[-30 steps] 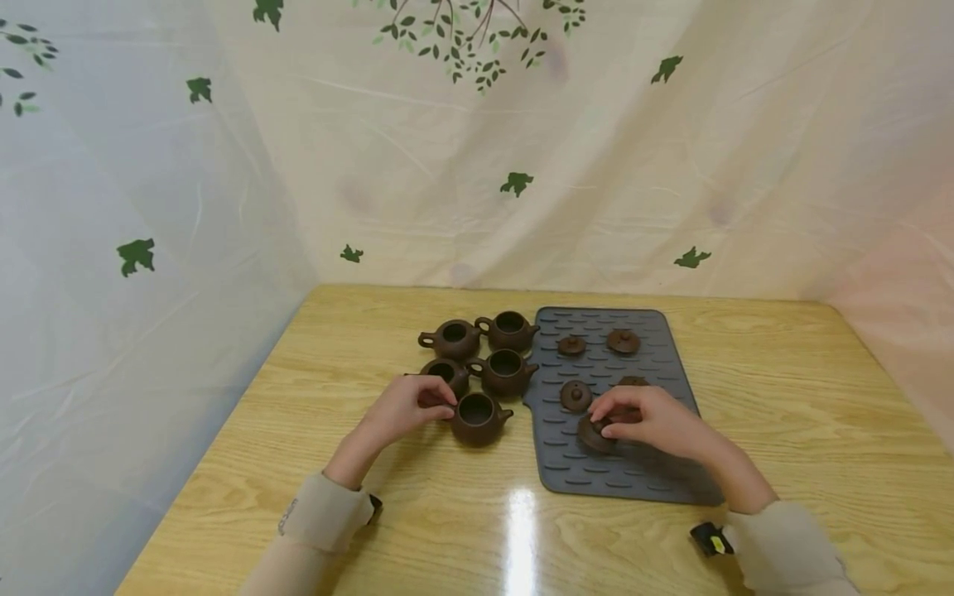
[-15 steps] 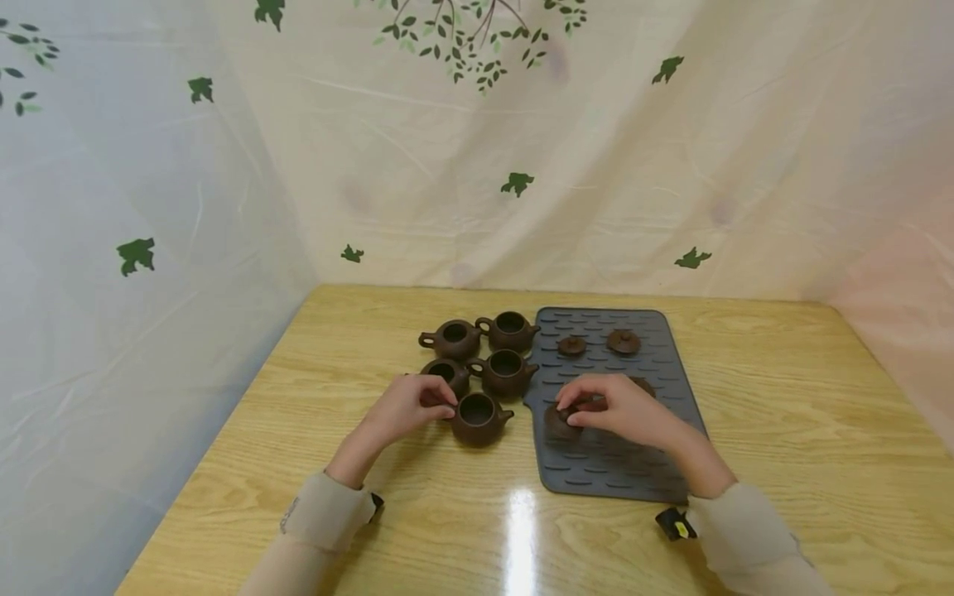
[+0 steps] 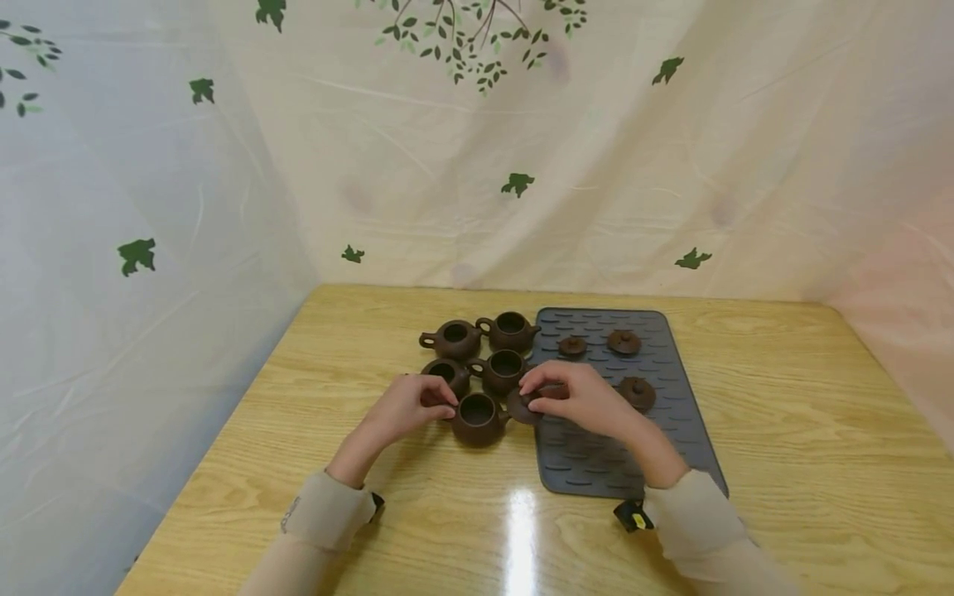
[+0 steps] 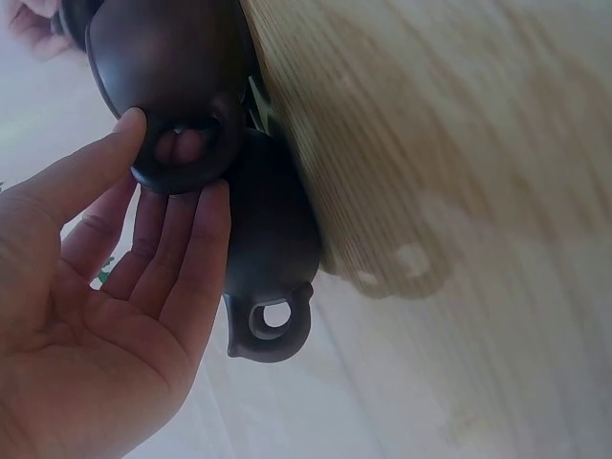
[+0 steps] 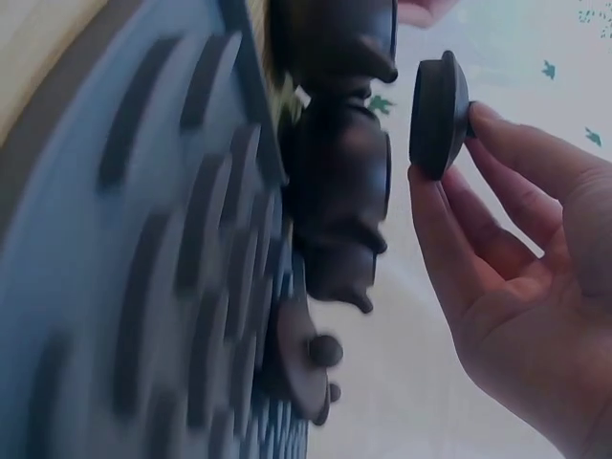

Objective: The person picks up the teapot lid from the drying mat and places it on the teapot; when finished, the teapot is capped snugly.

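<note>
Right now, from the head view, my left hand [image 3: 406, 406] pinches at the left side of the front teapot [image 3: 477, 430], and my right hand [image 3: 585, 399] holds a lid [image 3: 519, 411] in the air just beside the spout [image 3: 505, 416]. Around them stand 4 other open pots [image 3: 514, 341], and 3 spare lids [image 3: 623, 342] show on the grey mat [image 3: 589, 463]. I judge that travelling too low could clip that spout. From the left wrist, my thumb [image 4: 86, 172] and fingers [image 4: 201, 239] pinch the handle [image 4: 182, 178]; a jerk could knock the neighbouring pot [image 4: 273, 220]. From the right wrist, I grip the lid by its top, so a loosened pinch could drop it.
</note>
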The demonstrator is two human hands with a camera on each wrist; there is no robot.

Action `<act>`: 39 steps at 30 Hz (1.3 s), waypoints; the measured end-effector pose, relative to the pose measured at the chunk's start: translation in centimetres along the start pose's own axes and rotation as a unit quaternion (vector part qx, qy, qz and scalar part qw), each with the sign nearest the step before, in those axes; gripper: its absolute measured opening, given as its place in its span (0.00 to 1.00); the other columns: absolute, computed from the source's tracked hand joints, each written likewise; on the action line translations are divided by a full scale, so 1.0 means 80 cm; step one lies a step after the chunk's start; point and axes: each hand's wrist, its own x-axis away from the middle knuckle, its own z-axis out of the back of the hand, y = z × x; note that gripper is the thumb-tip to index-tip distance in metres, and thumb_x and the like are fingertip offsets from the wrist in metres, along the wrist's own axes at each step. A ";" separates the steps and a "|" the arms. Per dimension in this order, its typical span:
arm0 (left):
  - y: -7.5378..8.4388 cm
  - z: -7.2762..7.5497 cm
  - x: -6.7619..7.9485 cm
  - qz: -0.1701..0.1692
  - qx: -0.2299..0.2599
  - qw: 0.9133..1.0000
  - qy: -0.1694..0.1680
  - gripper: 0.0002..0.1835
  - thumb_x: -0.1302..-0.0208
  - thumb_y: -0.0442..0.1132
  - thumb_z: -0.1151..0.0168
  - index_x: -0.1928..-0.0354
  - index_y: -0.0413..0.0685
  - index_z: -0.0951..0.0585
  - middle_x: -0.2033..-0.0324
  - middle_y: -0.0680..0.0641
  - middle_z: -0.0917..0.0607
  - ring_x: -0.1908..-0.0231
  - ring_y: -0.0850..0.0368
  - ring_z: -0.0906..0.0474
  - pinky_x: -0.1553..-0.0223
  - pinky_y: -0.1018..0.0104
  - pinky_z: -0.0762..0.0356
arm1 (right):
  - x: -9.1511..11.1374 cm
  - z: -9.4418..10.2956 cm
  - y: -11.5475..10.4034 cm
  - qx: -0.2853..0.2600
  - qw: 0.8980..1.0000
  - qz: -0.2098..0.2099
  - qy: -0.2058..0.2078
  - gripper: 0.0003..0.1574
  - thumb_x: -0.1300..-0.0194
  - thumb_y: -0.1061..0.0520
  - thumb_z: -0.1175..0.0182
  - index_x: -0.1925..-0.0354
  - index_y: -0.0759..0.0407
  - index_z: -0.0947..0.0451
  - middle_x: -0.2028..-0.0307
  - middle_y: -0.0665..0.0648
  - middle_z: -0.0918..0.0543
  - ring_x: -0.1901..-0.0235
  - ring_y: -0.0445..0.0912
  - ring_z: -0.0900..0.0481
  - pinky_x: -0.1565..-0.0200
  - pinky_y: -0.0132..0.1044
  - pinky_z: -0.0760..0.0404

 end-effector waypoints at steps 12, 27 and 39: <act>0.000 0.001 -0.001 0.005 0.003 1.000 0.001 0.02 0.37 0.36 0.31 0.63 0.49 0.14 0.66 0.50 0.11 0.67 0.64 0.17 0.64 0.71 0.18 | -0.031 -0.036 -0.016 -0.042 0.999 -0.005 0.033 0.10 0.33 0.58 0.34 0.54 0.54 0.16 0.46 0.59 0.16 0.49 0.51 0.17 0.47 0.44 0.16; 0.003 0.001 -0.001 0.008 -0.007 1.000 -0.001 0.02 0.38 0.36 0.31 0.64 0.49 0.14 0.67 0.51 0.11 0.68 0.65 0.17 0.65 0.72 0.18 | -0.044 -0.063 -0.020 -0.054 0.998 -0.001 0.039 0.09 0.33 0.56 0.34 0.54 0.53 0.16 0.50 0.56 0.16 0.51 0.48 0.16 0.49 0.36 0.16; 0.003 0.001 -0.001 0.011 -0.010 1.000 0.003 0.02 0.38 0.36 0.30 0.64 0.50 0.14 0.67 0.51 0.12 0.68 0.65 0.17 0.65 0.71 0.19 | -0.045 -0.069 -0.018 -0.060 0.998 0.002 0.025 0.08 0.33 0.57 0.35 0.55 0.53 0.16 0.49 0.56 0.17 0.50 0.49 0.17 0.47 0.40 0.16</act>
